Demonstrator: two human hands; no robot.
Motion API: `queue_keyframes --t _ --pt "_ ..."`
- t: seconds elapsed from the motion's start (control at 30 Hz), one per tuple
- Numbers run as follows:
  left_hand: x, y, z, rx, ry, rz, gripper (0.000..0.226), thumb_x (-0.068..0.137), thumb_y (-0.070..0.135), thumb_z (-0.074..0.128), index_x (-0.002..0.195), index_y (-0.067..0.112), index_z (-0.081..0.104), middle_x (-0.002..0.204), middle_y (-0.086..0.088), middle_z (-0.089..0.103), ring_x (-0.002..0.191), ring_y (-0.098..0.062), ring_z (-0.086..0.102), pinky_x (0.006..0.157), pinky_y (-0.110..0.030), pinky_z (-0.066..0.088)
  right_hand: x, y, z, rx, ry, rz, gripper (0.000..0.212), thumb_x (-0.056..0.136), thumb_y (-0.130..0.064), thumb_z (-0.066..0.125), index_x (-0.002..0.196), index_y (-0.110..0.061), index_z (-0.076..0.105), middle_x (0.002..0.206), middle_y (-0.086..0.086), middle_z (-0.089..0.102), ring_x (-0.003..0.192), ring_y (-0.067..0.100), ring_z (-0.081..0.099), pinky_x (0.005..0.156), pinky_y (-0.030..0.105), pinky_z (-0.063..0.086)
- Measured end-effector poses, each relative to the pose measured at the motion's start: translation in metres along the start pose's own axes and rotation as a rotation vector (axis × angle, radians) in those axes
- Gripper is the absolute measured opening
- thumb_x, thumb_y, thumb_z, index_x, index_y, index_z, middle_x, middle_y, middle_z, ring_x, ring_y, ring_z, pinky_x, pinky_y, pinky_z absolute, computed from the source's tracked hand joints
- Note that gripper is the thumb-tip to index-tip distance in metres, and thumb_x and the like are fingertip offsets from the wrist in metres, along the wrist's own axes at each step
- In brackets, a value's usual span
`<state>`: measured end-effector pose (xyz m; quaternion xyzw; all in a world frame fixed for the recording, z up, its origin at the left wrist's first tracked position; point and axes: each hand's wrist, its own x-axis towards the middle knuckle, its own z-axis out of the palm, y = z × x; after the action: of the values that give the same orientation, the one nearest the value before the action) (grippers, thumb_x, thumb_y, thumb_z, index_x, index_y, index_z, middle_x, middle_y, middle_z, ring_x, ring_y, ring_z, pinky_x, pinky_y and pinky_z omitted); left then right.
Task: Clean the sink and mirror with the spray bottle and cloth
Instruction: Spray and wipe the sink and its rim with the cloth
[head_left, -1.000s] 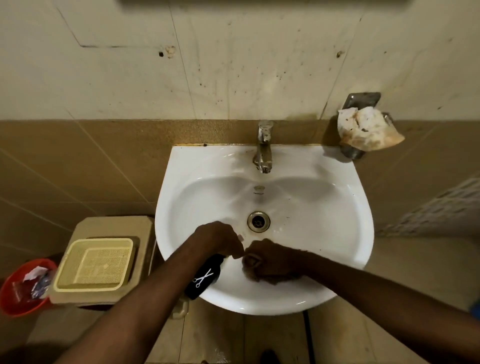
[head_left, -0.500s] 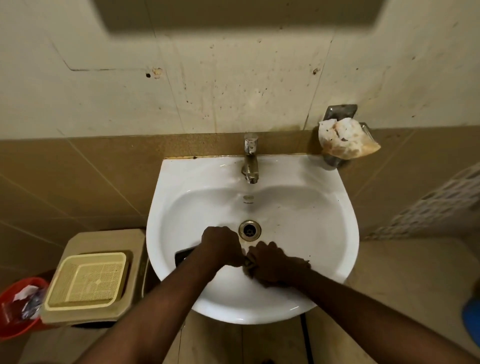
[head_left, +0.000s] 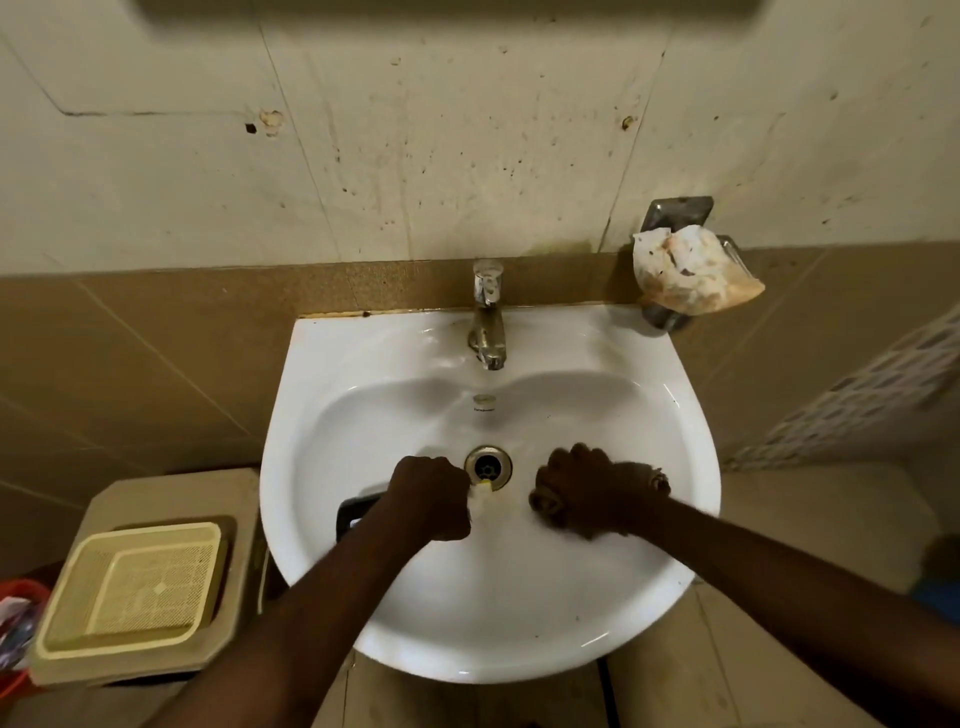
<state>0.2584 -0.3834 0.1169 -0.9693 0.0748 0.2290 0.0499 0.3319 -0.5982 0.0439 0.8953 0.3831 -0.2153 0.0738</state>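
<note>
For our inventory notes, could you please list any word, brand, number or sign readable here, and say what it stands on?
Small dark marking on the white ceramic sink, below the overflow hole: too small to read.
Black spray bottle in the left hand: no label shows.
Nothing else carries text.

Both bare forearms reach forward over the sink (head_left: 691, 431). The left hand (head_left: 431, 499) is a closed fist just left of the drain (head_left: 488, 466), gripping a bottle (head_left: 358, 512). The right hand (head_left: 592, 488), just right of the drain, is clenched around a dark cloth (head_left: 652, 475), knuckles up.
</note>
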Motion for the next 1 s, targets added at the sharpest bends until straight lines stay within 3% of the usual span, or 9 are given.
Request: queue_keyframes --t 0.07,0.13,0.3,0.37,0.47,0.57,0.67,0.87,1.0 --pt "-0.001 -0.007 0.001 -0.022 0.043 -0.019 0.03 0.086 0.031 0.051 0.109 0.016 0.062 0.111 -0.006 0.066 0.104 -0.029 0.062 0.076 -0.027 0.035 0.023 -0.016 0.001 -0.057 0.227 0.237 0.03 0.085 -0.035 0.062 0.107 -0.016 0.054 0.108 0.011 0.052 0.091 0.032 0.051 0.074 0.042 0.047" --pt "-0.001 -0.013 0.001 -0.039 0.084 -0.03 0.031 0.087 0.033 0.05 0.111 0.016 0.061 0.112 -0.008 0.065 0.105 -0.03 0.062 0.077 -0.026 0.036 0.046 -0.042 0.001 0.056 0.34 0.316 0.029 0.084 -0.03 0.063 0.106 -0.013 0.056 0.109 0.013 0.053 0.091 0.034 0.051 0.075 0.044 0.048" --pt "-0.004 -0.021 0.003 -0.05 0.148 -0.04 0.035 0.088 0.037 0.05 0.114 0.016 0.059 0.112 -0.008 0.065 0.106 -0.031 0.061 0.081 -0.029 0.042 0.062 -0.077 0.005 0.446 0.202 0.05 0.05 0.085 -0.041 0.062 0.126 -0.014 0.051 0.124 0.014 0.051 0.11 0.038 0.05 0.093 0.047 0.043" --pt "-0.004 -0.023 0.005 -0.064 0.153 -0.034 0.036 0.087 0.039 0.05 0.114 0.016 0.057 0.112 -0.006 0.065 0.107 -0.029 0.06 0.082 -0.029 0.042 0.057 -0.064 0.021 0.412 0.159 -0.118 0.046 0.08 -0.043 0.063 0.116 -0.015 0.058 0.114 0.018 0.059 0.099 0.041 0.056 0.088 0.052 0.045" --pt "-0.007 -0.024 0.004 -0.134 0.175 -0.032 0.038 0.085 0.04 0.053 0.116 0.018 0.055 0.113 -0.003 0.065 0.107 -0.026 0.06 0.082 -0.029 0.042 0.039 -0.039 0.027 0.424 0.111 -0.069 0.05 0.075 -0.053 0.049 0.108 -0.018 0.061 0.104 0.015 0.06 0.088 0.037 0.056 0.08 0.048 0.046" --pt "-0.016 -0.022 -0.007 -0.271 0.248 -0.057 0.036 0.084 0.04 0.055 0.113 0.019 0.055 0.11 -0.001 0.066 0.105 -0.024 0.06 0.077 -0.025 0.038 0.019 -0.039 0.0 0.689 0.328 0.072 0.038 0.073 -0.035 0.059 0.1 -0.01 0.066 0.096 0.01 0.062 0.089 0.03 0.057 0.08 0.04 0.044" --pt "-0.025 -0.022 -0.029 -0.461 0.292 -0.102 0.034 0.085 0.04 0.058 0.11 0.017 0.056 0.104 -0.002 0.067 0.099 -0.024 0.062 0.071 -0.024 0.037 0.006 -0.045 -0.029 1.096 0.609 0.253 0.016 0.08 -0.009 0.068 0.09 -0.02 0.062 0.087 -0.001 0.062 0.083 0.019 0.059 0.076 0.03 0.046" --pt "-0.05 -0.017 -0.091 -0.694 0.385 -0.102 0.027 0.084 0.036 0.062 0.102 0.017 0.056 0.081 0.001 0.059 0.076 -0.019 0.058 0.063 -0.024 0.039 -0.025 -0.056 -0.1 1.398 0.845 0.233 0.015 0.085 -0.001 0.063 0.096 -0.011 0.062 0.089 0.01 0.066 0.084 0.023 0.063 0.079 0.036 0.052" --pt "-0.07 -0.008 -0.151 -0.677 0.503 -0.096 0.021 0.082 0.038 0.059 0.092 0.02 0.054 0.089 -0.003 0.066 0.084 -0.025 0.061 0.064 -0.029 0.038 -0.048 -0.053 -0.159 1.361 0.929 0.162 0.014 0.081 -0.021 0.061 0.095 -0.018 0.061 0.087 0.008 0.065 0.082 0.025 0.063 0.075 0.042 0.052"
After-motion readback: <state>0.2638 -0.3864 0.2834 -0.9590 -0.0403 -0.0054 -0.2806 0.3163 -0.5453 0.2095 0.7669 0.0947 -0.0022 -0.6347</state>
